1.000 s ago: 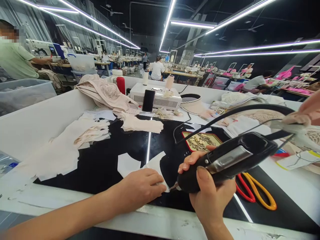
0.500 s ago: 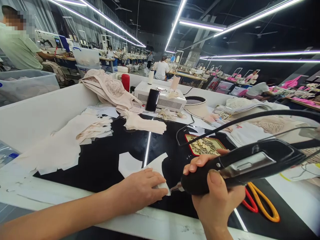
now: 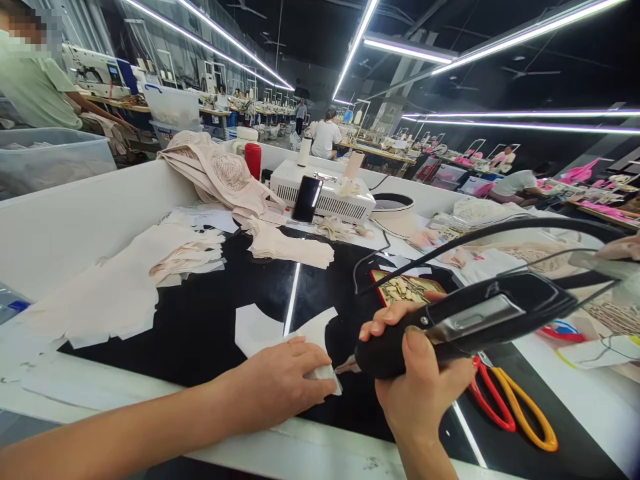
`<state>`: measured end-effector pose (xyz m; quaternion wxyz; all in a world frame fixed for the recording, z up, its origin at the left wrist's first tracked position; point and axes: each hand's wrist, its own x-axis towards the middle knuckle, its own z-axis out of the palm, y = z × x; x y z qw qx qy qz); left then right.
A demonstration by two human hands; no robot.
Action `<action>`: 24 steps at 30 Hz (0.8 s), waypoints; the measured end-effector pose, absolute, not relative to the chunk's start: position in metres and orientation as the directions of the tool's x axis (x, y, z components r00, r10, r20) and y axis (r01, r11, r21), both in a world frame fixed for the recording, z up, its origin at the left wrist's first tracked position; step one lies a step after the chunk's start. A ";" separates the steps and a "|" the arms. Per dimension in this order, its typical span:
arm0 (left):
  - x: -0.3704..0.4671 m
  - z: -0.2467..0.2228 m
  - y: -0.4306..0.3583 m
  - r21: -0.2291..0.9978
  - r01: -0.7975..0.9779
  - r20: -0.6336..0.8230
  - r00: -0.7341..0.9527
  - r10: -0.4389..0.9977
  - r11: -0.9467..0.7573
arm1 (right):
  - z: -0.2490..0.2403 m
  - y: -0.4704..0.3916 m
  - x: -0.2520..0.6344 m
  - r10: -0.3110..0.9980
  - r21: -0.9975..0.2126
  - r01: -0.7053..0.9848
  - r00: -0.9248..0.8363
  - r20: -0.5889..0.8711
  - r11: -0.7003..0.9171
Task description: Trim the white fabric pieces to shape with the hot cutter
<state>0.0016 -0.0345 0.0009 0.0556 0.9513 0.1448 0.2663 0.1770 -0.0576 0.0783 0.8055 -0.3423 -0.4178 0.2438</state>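
Observation:
My left hand [image 3: 280,387] presses down on a white cut piece [image 3: 255,331] of thin material, its fingers and thumb closed over the right-hand end. The piece lies on the black board [image 3: 200,353], with curved edges fanning out beyond my hand. My right hand [image 3: 417,373] is wrapped round a black corded hand tool [image 3: 465,320], thumb on top. Its narrow tip [image 3: 347,365] points left, close to the edge of the white piece; whether it touches cannot be made out. Scissors [image 3: 520,407] with red and orange handles lie right of my right hand.
Beige cut pieces [image 3: 120,280] spread at the left, with another stack [image 3: 290,247] farther back. A phone [image 3: 307,199] leans on a white vented box [image 3: 345,203]. A tray [image 3: 400,290] of seeds sits behind the tool. The tool's cable [image 3: 465,240] arches rightward. Co-workers sit beyond.
My right hand and the tool have shifted slightly left, and the tip has moved a little farther from me beside the white piece. My left hand stays nearly in place.

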 end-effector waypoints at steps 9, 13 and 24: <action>-0.003 -0.002 -0.036 0.229 0.295 0.462 0.806 0.370 -0.928 | 0.084 -0.050 0.177 0.660 -0.738 -0.116 0.553 0.508 0.665; -0.003 -0.003 -0.036 0.242 0.292 0.437 0.819 0.373 -0.925 | 0.084 -0.047 0.176 0.676 -0.743 -0.136 0.545 0.496 0.655; -0.004 0.000 -0.035 0.224 0.294 0.393 0.845 0.362 -0.929 | 0.081 -0.046 0.175 0.687 -0.747 -0.148 0.537 0.490 0.648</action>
